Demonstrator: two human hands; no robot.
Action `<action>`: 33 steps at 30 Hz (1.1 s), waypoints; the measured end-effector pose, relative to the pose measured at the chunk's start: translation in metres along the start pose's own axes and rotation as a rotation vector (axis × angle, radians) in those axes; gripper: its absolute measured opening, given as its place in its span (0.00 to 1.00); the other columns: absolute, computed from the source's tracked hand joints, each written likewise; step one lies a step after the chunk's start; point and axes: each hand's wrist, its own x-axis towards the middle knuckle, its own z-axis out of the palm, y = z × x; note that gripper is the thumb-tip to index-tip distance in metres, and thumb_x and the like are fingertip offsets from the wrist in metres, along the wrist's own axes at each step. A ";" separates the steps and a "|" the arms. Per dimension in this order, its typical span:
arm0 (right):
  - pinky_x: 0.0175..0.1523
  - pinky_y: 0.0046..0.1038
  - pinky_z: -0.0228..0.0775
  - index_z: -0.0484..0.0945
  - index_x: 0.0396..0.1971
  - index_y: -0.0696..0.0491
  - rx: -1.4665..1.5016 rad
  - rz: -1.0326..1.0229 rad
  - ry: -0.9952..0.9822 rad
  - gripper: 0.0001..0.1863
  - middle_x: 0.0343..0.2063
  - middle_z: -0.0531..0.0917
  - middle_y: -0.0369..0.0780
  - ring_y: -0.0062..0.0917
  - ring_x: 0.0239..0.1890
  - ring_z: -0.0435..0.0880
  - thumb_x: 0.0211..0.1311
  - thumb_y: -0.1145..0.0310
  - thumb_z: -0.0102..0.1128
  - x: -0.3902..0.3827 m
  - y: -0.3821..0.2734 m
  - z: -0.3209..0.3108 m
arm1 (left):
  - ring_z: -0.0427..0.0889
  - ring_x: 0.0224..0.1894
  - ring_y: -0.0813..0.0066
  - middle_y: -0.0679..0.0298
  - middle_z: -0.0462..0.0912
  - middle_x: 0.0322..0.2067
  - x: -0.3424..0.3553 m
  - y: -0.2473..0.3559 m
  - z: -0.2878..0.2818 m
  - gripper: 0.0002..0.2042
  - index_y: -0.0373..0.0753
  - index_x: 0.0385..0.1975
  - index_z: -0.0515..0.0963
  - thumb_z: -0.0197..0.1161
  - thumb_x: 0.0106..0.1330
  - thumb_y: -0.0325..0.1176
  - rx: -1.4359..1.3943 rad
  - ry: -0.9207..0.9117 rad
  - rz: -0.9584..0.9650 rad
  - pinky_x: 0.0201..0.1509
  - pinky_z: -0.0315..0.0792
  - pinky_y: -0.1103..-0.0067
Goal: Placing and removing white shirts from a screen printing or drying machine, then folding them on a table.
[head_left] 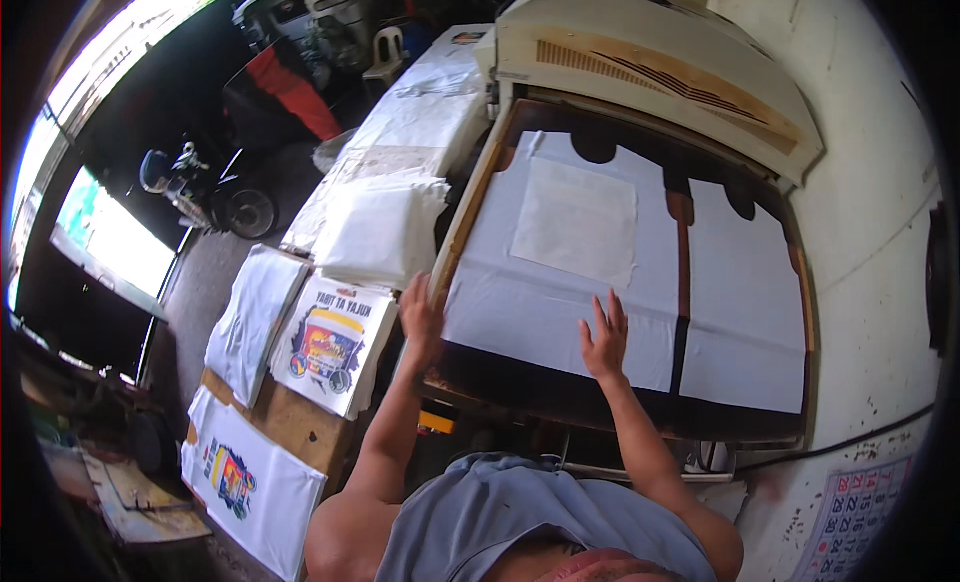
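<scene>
My right hand (605,339), open with its fingers spread, is over the near part of a white cloth panel (480,302) on the dark bed (540,384) of a heat press. On that panel lies a white square sheet (577,222). A second white panel (745,302) lies flat to the right, past a dark gap. My left hand (421,317) is at the bed's left edge, fingers stretched upward and nothing seen in it. Beside it is a stack of printed sheets (328,344) with a colourful picture, the print reversed.
The press's cream upper housing (660,72) stands behind the bed. Left of it, a long table carries a stack of white cloths (375,227), a folded white cloth (258,317) and a printed white cloth (250,487). A motorcycle (215,197) is farther left; a wall (880,222) borders the right.
</scene>
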 end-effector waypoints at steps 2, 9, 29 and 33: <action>0.68 0.48 0.54 0.72 0.59 0.53 0.114 -0.039 0.023 0.25 0.68 0.60 0.48 0.45 0.68 0.60 0.62 0.64 0.59 -0.029 -0.024 -0.007 | 0.67 0.62 0.46 0.44 0.71 0.59 -0.053 -0.091 -0.051 0.26 0.34 0.58 0.71 0.60 0.64 0.43 0.249 0.045 -0.279 0.66 0.60 0.60; 0.65 0.40 0.62 0.80 0.48 0.54 0.259 0.042 -0.101 0.16 0.62 0.68 0.49 0.45 0.62 0.67 0.59 0.70 0.60 -0.110 -0.085 -0.021 | 0.72 0.57 0.48 0.52 0.74 0.55 -0.231 -0.205 -0.138 0.24 0.38 0.54 0.73 0.60 0.61 0.45 0.451 -0.399 -0.722 0.59 0.65 0.58; 0.57 0.34 0.71 0.83 0.41 0.52 0.465 -0.029 -0.198 0.11 0.54 0.78 0.42 0.36 0.53 0.77 0.58 0.72 0.61 -0.142 -0.154 -0.044 | 0.85 0.35 0.54 0.49 0.85 0.30 -0.112 -0.171 -0.183 0.11 0.36 0.34 0.80 0.64 0.62 0.38 0.159 0.017 -0.571 0.38 0.76 0.66; 0.46 0.29 0.76 0.83 0.40 0.53 0.851 0.267 -0.447 0.10 0.43 0.83 0.42 0.29 0.42 0.83 0.63 0.65 0.60 -0.113 -0.132 -0.060 | 0.84 0.35 0.65 0.53 0.84 0.31 -0.027 -0.051 -0.099 0.10 0.33 0.37 0.79 0.62 0.65 0.34 -0.355 0.081 -0.333 0.38 0.74 0.73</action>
